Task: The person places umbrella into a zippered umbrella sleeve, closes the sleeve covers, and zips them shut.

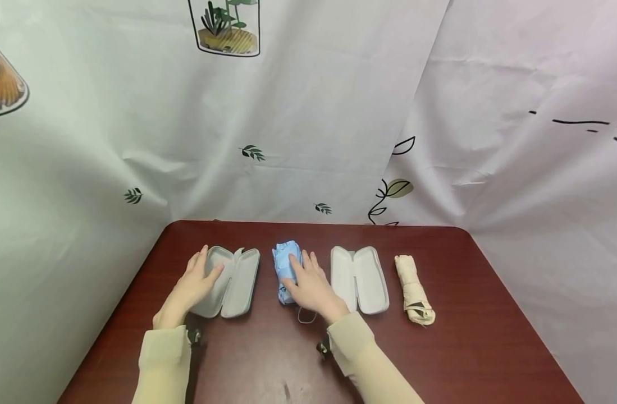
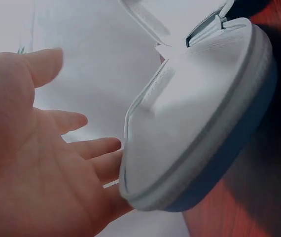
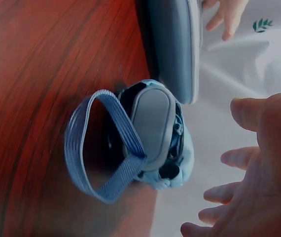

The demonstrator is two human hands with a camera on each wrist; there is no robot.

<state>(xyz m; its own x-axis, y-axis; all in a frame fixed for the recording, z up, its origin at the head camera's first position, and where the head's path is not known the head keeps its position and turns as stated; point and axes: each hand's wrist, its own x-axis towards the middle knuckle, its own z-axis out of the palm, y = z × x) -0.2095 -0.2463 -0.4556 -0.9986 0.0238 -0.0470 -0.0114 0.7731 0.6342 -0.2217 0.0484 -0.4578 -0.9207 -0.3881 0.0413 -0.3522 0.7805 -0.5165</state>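
Observation:
A blue folded umbrella [image 1: 285, 259] lies at the middle of the table. My right hand [image 1: 314, 287] hovers over it with fingers spread, overlapping it in the head view. The right wrist view shows the umbrella's grey handle end [image 3: 153, 123] and looped strap [image 3: 76, 143], apart from the fingers. To the left, a pale grey hinged case [image 1: 241, 285] lies spread open, its lining bare. My left hand [image 1: 191, 287] reaches over its left half with straight fingers. In the left wrist view the fingertips are right at the rim of the case [image 2: 190, 118].
Right of the umbrella lies a second opened case [image 1: 371, 280], white inside. Beyond it is a cream rolled fabric bundle [image 1: 413, 289] with a band. A white printed cloth [image 1: 298, 112] hangs behind the dark red table [image 1: 252, 365].

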